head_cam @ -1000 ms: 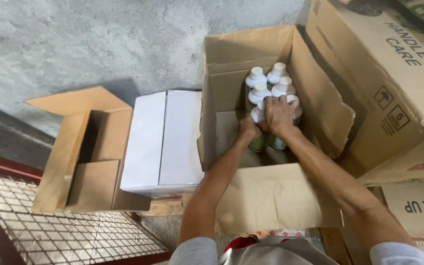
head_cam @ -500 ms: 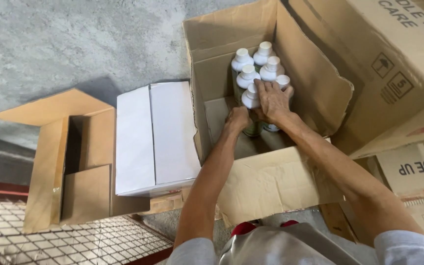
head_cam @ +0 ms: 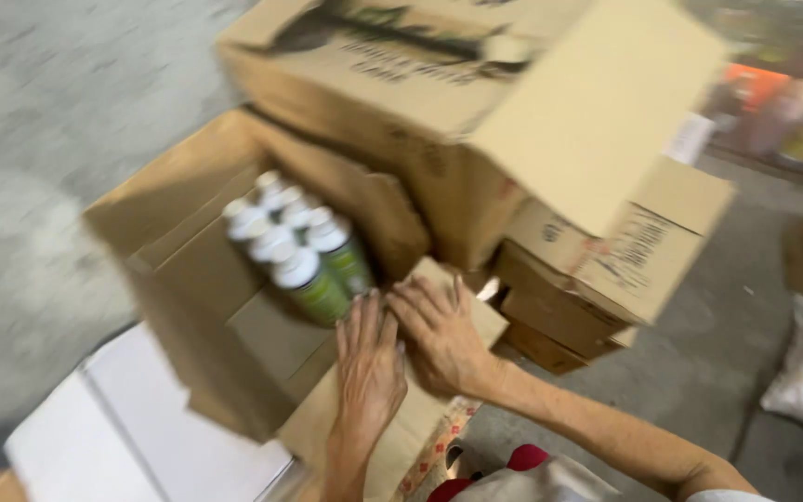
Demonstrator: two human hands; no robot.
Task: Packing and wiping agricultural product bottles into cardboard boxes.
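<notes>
Open carton (head_cam: pixel 188 307) holds white-capped bottles (head_cam: pixel 295 251) (green labels); hands flat on flap (head_cam: pixel 439 390).

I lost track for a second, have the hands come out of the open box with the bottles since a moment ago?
Yes. Both hands, left hand and right hand, have drawn back from the bottles onto the open box's near flap.

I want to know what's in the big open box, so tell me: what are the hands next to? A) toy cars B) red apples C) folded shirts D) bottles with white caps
D: the open cardboard box holds a cluster of bottles with white caps and green labels, just beyond the left hand and right hand.
</notes>
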